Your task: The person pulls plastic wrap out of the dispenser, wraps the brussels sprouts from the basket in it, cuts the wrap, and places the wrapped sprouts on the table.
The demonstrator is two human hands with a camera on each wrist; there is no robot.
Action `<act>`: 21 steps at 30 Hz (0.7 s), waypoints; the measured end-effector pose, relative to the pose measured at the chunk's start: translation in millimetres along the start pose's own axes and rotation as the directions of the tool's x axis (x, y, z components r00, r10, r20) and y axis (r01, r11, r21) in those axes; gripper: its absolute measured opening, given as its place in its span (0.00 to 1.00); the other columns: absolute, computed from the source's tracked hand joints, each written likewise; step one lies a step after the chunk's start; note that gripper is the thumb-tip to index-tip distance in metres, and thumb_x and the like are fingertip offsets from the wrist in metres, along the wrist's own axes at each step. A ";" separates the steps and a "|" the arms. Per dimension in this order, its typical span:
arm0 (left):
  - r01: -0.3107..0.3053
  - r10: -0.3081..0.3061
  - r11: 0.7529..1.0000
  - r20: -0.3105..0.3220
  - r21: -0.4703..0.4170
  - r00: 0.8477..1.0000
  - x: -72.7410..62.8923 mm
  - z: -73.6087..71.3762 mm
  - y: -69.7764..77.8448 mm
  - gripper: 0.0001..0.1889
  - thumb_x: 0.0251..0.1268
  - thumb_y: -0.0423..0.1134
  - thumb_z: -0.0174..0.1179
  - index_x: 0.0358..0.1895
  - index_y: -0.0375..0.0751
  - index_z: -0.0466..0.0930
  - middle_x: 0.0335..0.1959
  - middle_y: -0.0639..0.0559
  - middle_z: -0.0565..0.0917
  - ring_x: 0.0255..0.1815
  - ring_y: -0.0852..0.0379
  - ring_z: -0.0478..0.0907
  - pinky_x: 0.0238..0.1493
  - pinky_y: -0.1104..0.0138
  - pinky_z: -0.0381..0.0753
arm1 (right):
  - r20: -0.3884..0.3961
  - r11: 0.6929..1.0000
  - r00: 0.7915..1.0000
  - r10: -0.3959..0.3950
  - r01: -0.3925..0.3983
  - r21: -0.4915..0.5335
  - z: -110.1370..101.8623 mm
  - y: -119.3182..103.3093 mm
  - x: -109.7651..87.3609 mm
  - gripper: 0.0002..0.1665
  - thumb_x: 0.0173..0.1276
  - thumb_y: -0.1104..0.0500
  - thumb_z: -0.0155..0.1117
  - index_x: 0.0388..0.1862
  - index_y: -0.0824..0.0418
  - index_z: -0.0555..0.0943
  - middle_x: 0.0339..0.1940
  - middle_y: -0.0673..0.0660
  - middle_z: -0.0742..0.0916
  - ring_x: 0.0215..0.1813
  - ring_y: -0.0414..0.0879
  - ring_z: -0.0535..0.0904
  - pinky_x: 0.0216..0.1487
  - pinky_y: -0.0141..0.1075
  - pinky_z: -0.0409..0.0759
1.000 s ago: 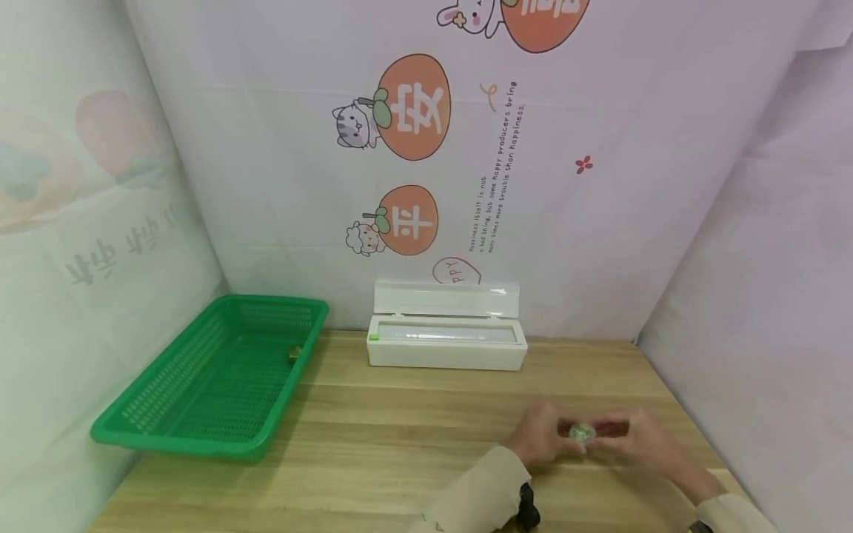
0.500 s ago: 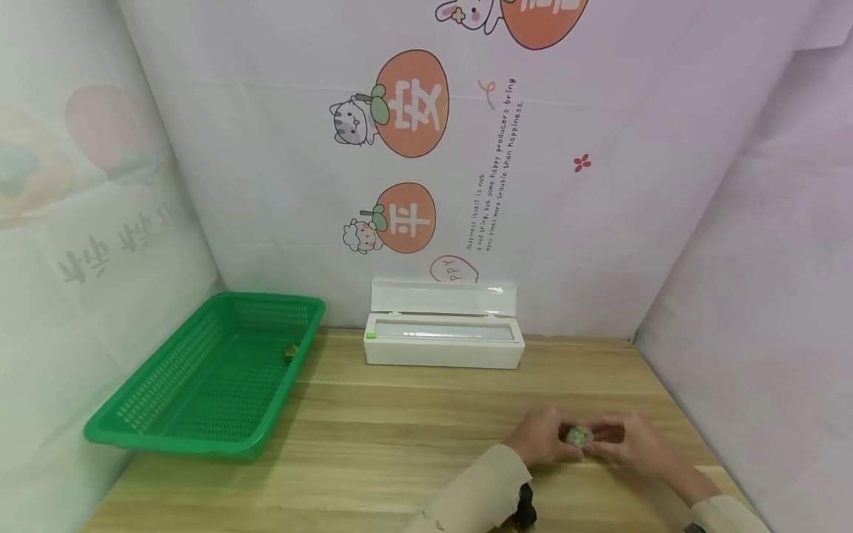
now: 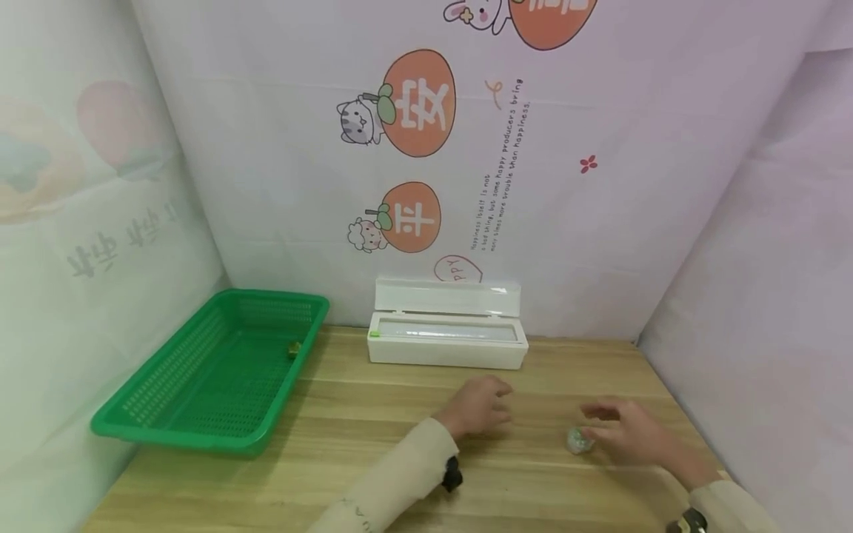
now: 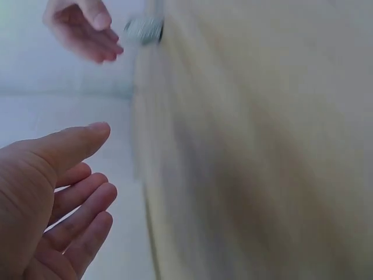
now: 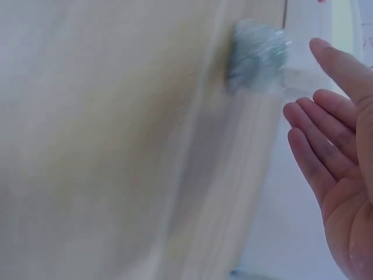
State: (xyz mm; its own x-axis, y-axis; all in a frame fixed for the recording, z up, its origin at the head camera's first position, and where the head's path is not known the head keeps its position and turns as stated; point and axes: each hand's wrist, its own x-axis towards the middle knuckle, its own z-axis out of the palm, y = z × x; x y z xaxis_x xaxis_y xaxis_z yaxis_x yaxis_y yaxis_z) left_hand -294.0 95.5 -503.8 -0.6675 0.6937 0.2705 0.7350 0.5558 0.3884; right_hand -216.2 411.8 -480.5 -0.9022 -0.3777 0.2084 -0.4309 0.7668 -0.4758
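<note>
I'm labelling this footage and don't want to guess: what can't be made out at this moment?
Wrapped bundle: contents unclear; shiny wrapping and blur obscure them in both wrist views.
Gold-coloured item in the green basket: too small to identify in the head view.
Rabbit print: cut off by the head view's top edge.

Small, squat bundle (image 3: 579,440) in shiny, crinkled see-through film.
Pale green shows through the wrapping, though blur hides what exactly lies inside; the outline is rounded and lumpy. It sits nearer the camera than the white box (image 3: 448,354), off to that box's right and well apart from it.
</note>
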 end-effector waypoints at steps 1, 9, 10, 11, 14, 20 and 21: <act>0.016 -0.016 1.000 -0.008 -0.004 1.000 -4.9 -8.6 -5.7 0.23 0.67 0.43 0.73 0.62 0.37 0.85 0.58 0.47 0.90 0.57 0.56 0.87 0.59 0.71 0.85 | -0.001 1.000 1.000 -0.002 0.002 -0.023 -1.8 -3.4 4.6 0.27 0.64 0.52 0.80 0.55 0.68 0.86 0.49 0.63 0.92 0.49 0.59 0.90 0.50 0.46 0.91; 0.102 -0.101 0.995 -0.074 0.010 0.992 -41.8 -70.8 -47.8 0.24 0.68 0.41 0.73 0.64 0.37 0.83 0.62 0.45 0.87 0.64 0.50 0.84 0.67 0.61 0.84 | -0.014 0.975 0.998 -0.068 0.063 -0.213 -9.4 -28.4 52.6 0.26 0.66 0.52 0.78 0.56 0.68 0.87 0.50 0.65 0.92 0.50 0.62 0.90 0.52 0.58 0.88; 0.095 -0.092 0.995 -0.084 0.034 0.992 -45.3 -77.8 -52.7 0.24 0.67 0.40 0.73 0.63 0.36 0.83 0.62 0.44 0.87 0.64 0.49 0.84 0.67 0.61 0.84 | -0.020 0.969 0.997 -0.081 0.074 -0.234 -9.6 -30.9 59.3 0.25 0.66 0.53 0.78 0.56 0.69 0.87 0.50 0.65 0.92 0.51 0.63 0.90 0.53 0.59 0.88; 0.088 -0.083 0.994 -0.088 0.060 0.993 -48.8 -84.9 -57.6 0.23 0.67 0.40 0.73 0.63 0.36 0.83 0.62 0.43 0.87 0.64 0.48 0.84 0.67 0.60 0.84 | -0.026 0.964 0.996 -0.091 0.081 -0.251 -9.6 -33.1 66.0 0.24 0.67 0.54 0.77 0.56 0.68 0.87 0.51 0.66 0.92 0.51 0.63 0.89 0.54 0.59 0.88; 0.069 -0.058 0.991 -0.095 0.113 0.994 -58.2 -104.0 -73.0 0.23 0.67 0.38 0.73 0.62 0.33 0.83 0.61 0.40 0.87 0.64 0.44 0.84 0.68 0.56 0.84 | -0.035 0.952 0.990 -0.139 0.124 -0.281 -8.6 -40.2 87.1 0.23 0.68 0.56 0.77 0.55 0.70 0.86 0.52 0.67 0.91 0.53 0.65 0.89 0.56 0.60 0.87; 0.002 0.027 0.967 -0.113 0.254 0.993 -66.1 -126.3 -109.1 0.20 0.64 0.34 0.75 0.57 0.31 0.85 0.54 0.39 0.89 0.57 0.43 0.86 0.62 0.55 0.86 | 0.035 0.940 0.978 -0.205 0.207 -0.271 -5.2 -57.7 124.5 0.22 0.69 0.60 0.74 0.59 0.70 0.84 0.56 0.68 0.89 0.59 0.65 0.86 0.64 0.61 0.83; -0.001 0.035 0.959 -0.113 0.284 0.993 -66.8 -128.5 -114.5 0.20 0.63 0.34 0.75 0.56 0.31 0.85 0.53 0.39 0.89 0.56 0.43 0.86 0.62 0.55 0.87 | 0.050 0.940 0.977 -0.205 0.211 -0.267 -4.4 -59.9 129.7 0.22 0.70 0.61 0.73 0.59 0.70 0.84 0.57 0.68 0.89 0.59 0.65 0.86 0.64 0.60 0.83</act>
State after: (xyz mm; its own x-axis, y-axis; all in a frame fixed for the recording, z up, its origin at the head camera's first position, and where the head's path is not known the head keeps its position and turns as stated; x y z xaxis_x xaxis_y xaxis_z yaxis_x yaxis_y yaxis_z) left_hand -348.9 -73.4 -453.1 -0.6510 0.6563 0.3816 0.7393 0.6622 0.1223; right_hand -307.5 319.1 -421.2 -0.7925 -0.5522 0.2589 -0.6007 0.7801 -0.1749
